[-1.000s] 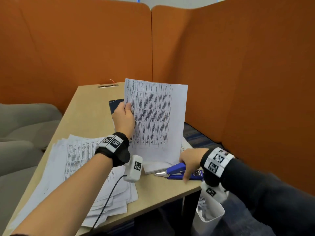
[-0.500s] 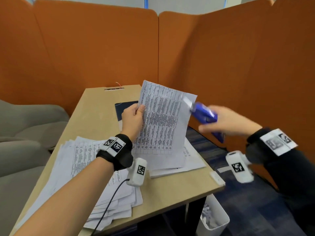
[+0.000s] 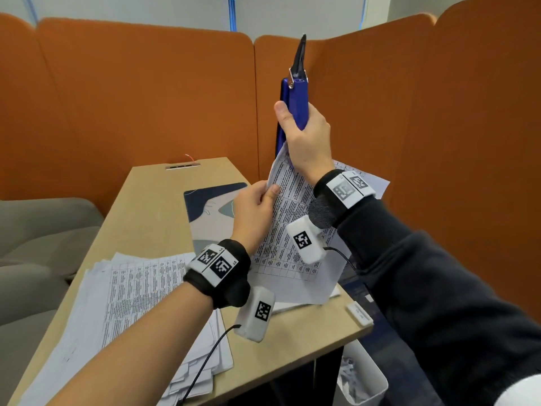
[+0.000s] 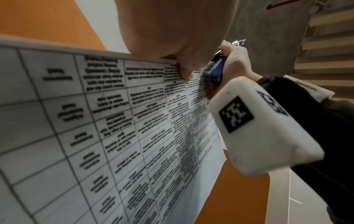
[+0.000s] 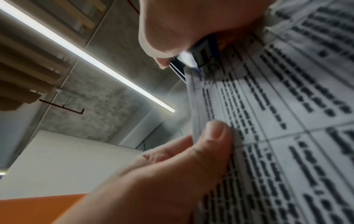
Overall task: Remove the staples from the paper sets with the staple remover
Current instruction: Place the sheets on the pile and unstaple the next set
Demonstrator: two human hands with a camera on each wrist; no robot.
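Note:
My left hand (image 3: 257, 206) pinches the left edge of a printed paper set (image 3: 292, 230) and holds it tilted above the table, thumb on the front sheet (image 4: 184, 72). My right hand (image 3: 304, 136) grips the blue staple remover (image 3: 295, 101) just above the set's top corner. The remover stands upright with its metal tip pointing up. In the right wrist view the remover (image 5: 205, 51) sits right at the paper's top edge (image 5: 287, 121), with the left thumb (image 5: 216, 136) below it. No staple can be made out.
A loose stack of printed sheets (image 3: 140, 288) lies on the wooden table (image 3: 152, 206), with a patterned mat (image 3: 213, 212) behind it. A small white object (image 3: 358, 313) sits at the right edge above a white bin (image 3: 363, 376). Orange partitions surround the table.
My right hand picked the staple remover up off the front of the table and raised it to the paper's top corner. My left hand kept its hold and tilted the set to the right.

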